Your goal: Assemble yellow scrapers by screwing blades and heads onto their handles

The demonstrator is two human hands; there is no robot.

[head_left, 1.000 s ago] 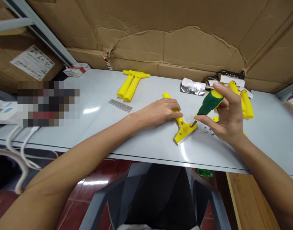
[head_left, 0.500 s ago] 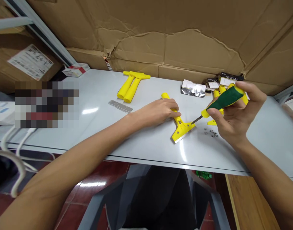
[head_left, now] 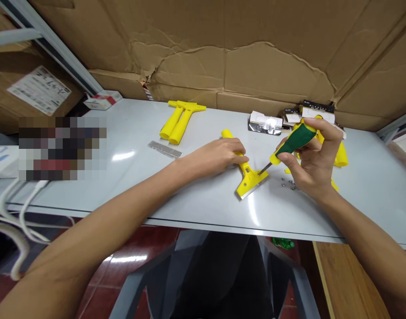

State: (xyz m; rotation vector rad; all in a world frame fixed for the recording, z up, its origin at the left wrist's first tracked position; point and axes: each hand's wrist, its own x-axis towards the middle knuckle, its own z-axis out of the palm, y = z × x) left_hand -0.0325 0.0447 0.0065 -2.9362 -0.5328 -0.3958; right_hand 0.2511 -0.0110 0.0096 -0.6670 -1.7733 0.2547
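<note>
My left hand (head_left: 224, 154) is closed around the handle of a yellow scraper (head_left: 251, 180), which lies on the table with its metal blade edge toward me. In my right hand (head_left: 314, 164) is a screwdriver (head_left: 296, 141) with a green and yellow handle, held tilted. Its tip meets the scraper head near the right-hand screw hole. Several small screws (head_left: 292, 182) lie on the table beside my right hand. Two more yellow scraper handles (head_left: 181, 124) lie at the back left, and a flat strip of metal blades (head_left: 165, 149) rests in front of them.
Torn-open small packages (head_left: 265, 122) stand at the back right, near more yellow scraper parts (head_left: 341, 155) partly hidden by my right hand. A cardboard sheet (head_left: 189, 66) walls off the back. White cables (head_left: 26, 212) hang over the left front edge; a red-and-white box (head_left: 103, 100) sits at the back left corner.
My right hand and the screwdriver have moved left and a little down, and the tip has shifted from the scraper head's right end to near its screw hole. My left hand keeps its hold.
</note>
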